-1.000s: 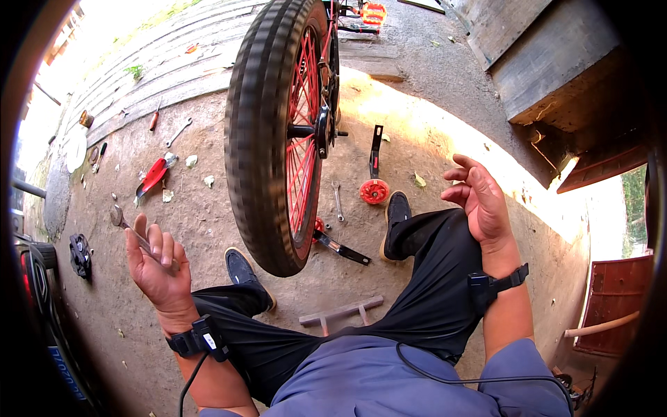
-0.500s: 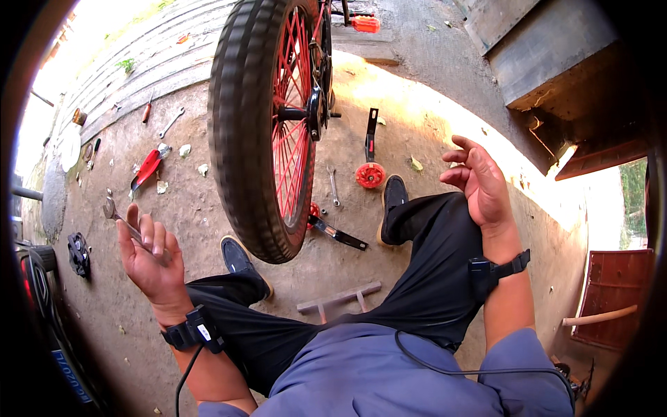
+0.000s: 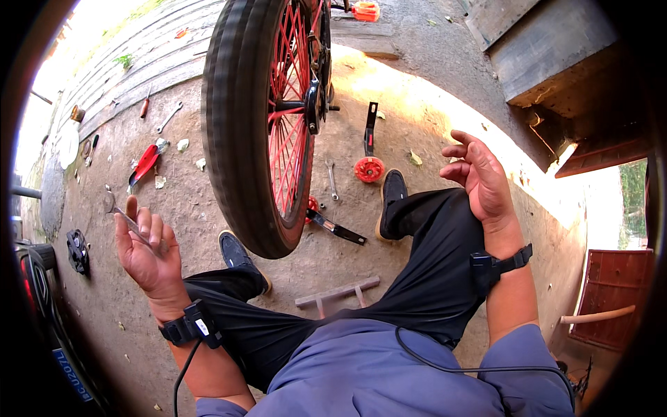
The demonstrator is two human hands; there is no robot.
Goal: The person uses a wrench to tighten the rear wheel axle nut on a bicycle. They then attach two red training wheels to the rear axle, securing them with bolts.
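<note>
The left hand [image 3: 151,258] grips a wrench [image 3: 126,219] in curled fingers; the right hand [image 3: 484,182] is half-open (fingers bent) by the knee [image 3: 451,214]. Between them — well apart from both — is the bicycle wheel [image 3: 238,139], floor [image 3: 182,226] stretching leftward, a training wheel [image 3: 369,169] rightward.

left hand [image 3: 149,257] palm up, fingers [image 3: 144,219] partly curled, right hand [image 3: 484,182] by the knee [image 3: 451,208], loosely open

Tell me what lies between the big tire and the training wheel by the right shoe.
In the head view, a wrench lies on the ground between the tire and that training wheel.
</note>
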